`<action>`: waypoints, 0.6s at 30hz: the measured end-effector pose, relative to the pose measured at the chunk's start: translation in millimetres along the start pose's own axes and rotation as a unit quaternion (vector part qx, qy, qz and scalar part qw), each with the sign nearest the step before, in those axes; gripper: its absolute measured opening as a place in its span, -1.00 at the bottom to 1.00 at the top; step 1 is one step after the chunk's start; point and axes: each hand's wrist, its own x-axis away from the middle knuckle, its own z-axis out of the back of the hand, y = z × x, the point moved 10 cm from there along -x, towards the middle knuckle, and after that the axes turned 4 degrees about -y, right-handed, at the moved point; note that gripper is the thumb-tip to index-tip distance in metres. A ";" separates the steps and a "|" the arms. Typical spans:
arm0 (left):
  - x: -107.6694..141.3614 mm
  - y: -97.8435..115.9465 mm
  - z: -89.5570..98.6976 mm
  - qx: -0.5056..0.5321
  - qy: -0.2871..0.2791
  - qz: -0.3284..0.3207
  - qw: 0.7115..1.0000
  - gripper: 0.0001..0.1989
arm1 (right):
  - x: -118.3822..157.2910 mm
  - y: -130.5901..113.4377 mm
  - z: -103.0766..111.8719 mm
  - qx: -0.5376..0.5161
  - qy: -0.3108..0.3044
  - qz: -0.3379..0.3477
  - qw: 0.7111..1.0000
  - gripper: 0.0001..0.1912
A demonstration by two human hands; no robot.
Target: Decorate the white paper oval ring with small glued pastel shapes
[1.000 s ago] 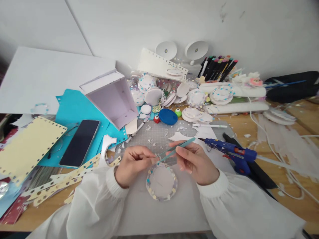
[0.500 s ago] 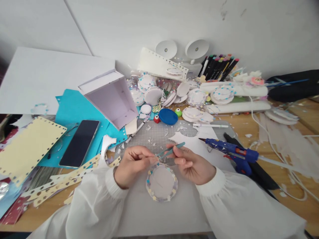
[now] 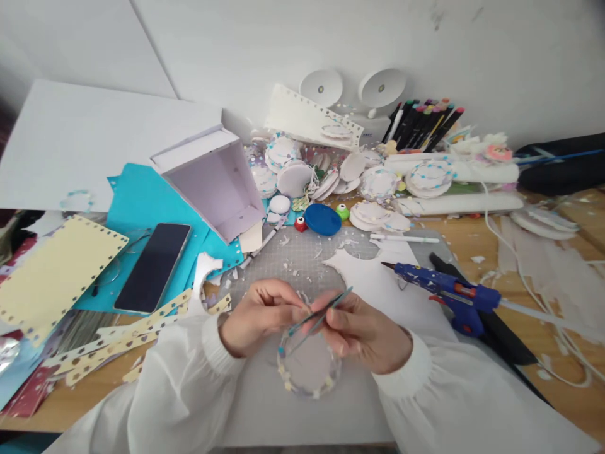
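In my right hand (image 3: 371, 331) is a pair of teal tweezers (image 3: 316, 314), gripped between thumb and fingers, with the tips pointing left and down. My left hand (image 3: 262, 318) is closed in a pinch close to the tweezers; whatever is between its fingertips is too small to make out. The fingertips of both hands are close together, above the far rim of a round white disc (image 3: 309, 369). Small blue, yellow and lilac star-like pieces ring that disc. It lies on the pale work surface (image 3: 307, 425), its far edge partly hidden by my hands.
A blue glue gun (image 3: 444, 287) lies to the right. On the left are a phone (image 3: 154, 268), a white open box (image 3: 212, 180) and punched paper strips (image 3: 113, 347). Behind are a blue lid (image 3: 322, 219), several decorated discs (image 3: 379, 183) and markers (image 3: 425, 126).
My right hand has moved left and slightly down, bringing the tweezers over the disc's far part. The tips now point lower. My left hand stays pinched; the view has shifted slightly.
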 end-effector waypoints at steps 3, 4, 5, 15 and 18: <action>-1.7 1.9 0.9 0.000 0.006 -0.007 1.000 -0.78 | 2.6 -9.0 -4.7 0.014 -0.002 0.034 0.999 -0.88; -2.0 3.2 2.9 0.001 0.012 -0.015 1.000 -0.77 | 3.6 -14.8 -3.7 0.014 0.005 0.052 0.999 -0.88; -2.4 4.3 4.3 0.002 0.014 -0.023 1.000 -0.77 | 4.8 -20.9 -2.0 0.013 0.014 0.069 0.997 -0.88; -2.4 7.3 -5.1 0.009 -0.080 -0.059 0.995 -0.84 | 12.2 -53.8 12.3 -0.018 0.076 0.160 0.984 -0.87; -2.0 4.9 -4.1 0.010 -0.087 -0.058 0.994 -0.82 | 11.5 -51.2 14.1 -0.022 0.082 0.154 0.984 -0.86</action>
